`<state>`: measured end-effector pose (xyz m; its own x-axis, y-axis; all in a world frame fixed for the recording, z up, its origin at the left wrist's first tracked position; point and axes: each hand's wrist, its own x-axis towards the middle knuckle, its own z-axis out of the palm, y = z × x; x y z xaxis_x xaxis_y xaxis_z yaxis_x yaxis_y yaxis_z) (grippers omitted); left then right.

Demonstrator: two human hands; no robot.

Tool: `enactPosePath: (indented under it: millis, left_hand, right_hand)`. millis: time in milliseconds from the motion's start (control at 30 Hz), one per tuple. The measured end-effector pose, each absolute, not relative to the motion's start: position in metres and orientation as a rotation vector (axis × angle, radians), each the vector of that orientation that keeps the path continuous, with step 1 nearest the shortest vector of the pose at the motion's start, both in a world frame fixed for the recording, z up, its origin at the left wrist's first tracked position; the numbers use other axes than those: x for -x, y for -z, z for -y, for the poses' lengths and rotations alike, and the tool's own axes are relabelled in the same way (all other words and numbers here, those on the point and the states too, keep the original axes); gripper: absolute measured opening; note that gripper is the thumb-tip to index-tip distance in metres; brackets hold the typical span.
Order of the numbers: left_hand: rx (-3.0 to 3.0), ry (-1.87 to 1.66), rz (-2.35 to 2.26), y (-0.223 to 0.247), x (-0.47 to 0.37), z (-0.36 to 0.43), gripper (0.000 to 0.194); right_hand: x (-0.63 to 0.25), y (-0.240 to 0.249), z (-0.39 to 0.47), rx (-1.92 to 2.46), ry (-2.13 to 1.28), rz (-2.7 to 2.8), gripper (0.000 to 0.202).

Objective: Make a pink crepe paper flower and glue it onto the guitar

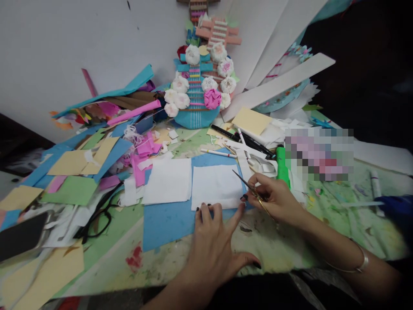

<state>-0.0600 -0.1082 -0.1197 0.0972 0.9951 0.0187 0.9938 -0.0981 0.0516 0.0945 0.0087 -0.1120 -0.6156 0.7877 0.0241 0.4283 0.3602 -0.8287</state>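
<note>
My left hand (214, 237) lies flat with its fingers spread, fingertips pressing the lower edge of a white paper sheet (216, 183). That sheet rests on a larger piece of blue paper (167, 228). Slim gold-handled scissors (258, 196) are pinched in my right hand (274, 198), their dark pointed tip over the sheet's upper right part. Fingers hide much of the handles. To the left, touching or nearly touching the first sheet, a second stack of white paper (167, 181) lies partly on the blue paper.
A blue paper guitar (196, 116) with paper flowers stands against the wall. Pens (226, 132) and a green tube (283, 168) lie beyond my right hand. Glasses (100, 215), a phone (24, 237) and coloured paper scraps (71, 189) crowd the left. Part of the right side is pixelated.
</note>
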Motion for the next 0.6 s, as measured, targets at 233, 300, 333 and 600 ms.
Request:
enactPosePath:
  millis: [233, 300, 333, 600]
  left_hand:
    - [-2.314, -0.135, -1.98, 0.121, 0.073, 0.114, 0.092]
    - [-2.328, -0.145, -1.909, 0.121, 0.082, 0.118, 0.091]
    - [-2.341, -0.144, -1.873, 0.121, 0.087, 0.12, 0.092]
    - [-2.495, -0.172, -1.758, 0.123, 0.109, 0.126, 0.089]
  right_hand:
    - [-0.091, 0.112, -0.005, 0.84, -1.119, 2.46, 0.007]
    - [-0.089, 0.11, -0.003, 0.797, -1.104, 2.538, 0.007]
    - [-0.088, 0.11, -0.003, 0.777, -1.079, 2.578, 0.008]
    - [-0.087, 0.117, 0.0, 0.528, -0.725, 2.857, 0.025]
